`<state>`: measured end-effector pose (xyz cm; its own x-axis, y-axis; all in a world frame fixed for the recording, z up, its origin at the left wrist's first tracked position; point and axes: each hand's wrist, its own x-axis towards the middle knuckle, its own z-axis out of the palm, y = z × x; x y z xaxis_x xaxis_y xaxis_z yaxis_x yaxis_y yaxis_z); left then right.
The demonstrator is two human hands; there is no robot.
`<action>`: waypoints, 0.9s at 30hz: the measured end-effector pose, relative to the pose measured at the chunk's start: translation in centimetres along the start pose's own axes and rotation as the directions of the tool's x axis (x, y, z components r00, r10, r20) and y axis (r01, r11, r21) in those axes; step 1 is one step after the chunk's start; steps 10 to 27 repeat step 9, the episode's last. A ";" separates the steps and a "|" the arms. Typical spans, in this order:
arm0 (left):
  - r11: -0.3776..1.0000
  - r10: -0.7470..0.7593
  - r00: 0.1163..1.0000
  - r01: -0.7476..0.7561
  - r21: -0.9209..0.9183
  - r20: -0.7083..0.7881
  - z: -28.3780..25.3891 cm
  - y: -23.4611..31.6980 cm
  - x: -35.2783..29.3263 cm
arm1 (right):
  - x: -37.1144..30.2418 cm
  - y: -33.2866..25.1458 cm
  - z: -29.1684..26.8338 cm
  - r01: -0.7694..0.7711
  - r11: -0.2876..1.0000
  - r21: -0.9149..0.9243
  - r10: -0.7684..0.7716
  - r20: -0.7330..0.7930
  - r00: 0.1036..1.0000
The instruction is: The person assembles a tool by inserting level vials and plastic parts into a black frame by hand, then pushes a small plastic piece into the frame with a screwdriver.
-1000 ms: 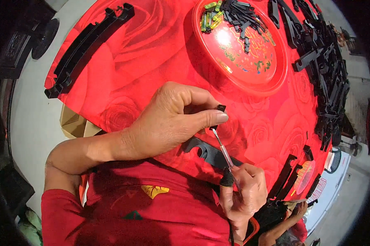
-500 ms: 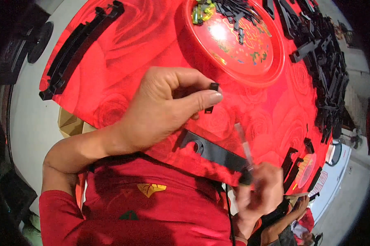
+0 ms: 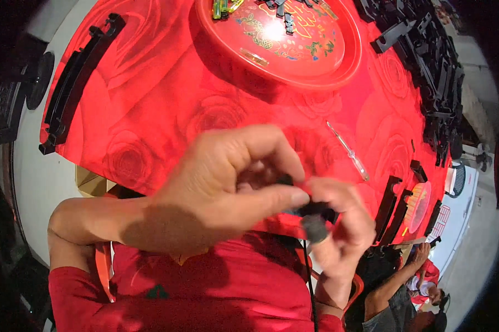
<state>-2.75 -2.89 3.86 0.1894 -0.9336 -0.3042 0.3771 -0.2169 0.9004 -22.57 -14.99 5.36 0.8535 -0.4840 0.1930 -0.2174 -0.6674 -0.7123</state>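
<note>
My left hand is curled in a pinch over the table's near edge. A small black plastic piece shows partly behind its fingers. Against its fingertips is my right hand, blurred by motion, its fingers closed around a dark plastic part mostly hidden between the two hands. A round dark cover appears to sit on the right thumb's tip. Beyond the right hand, a clear-handled screwdriver lies on the red cloth, touched by neither hand.
A round red tray with black and yellow-green pieces stands at the far side. Long curved black parts lie at left, and a heap of black parts at right. Another person's arm is at the lower right.
The screwdriver has left my right hand and lies on the cloth. Both hands have come together near the table edge. The long black part in front of me is no longer plainly visible there.
</note>
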 end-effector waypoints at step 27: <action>0.577 0.551 0.805 -0.558 0.597 0.219 -0.4 -1.5 0.7 | -3.3 -0.4 0.3 -0.186 0.972 0.142 0.195 -0.056 0.979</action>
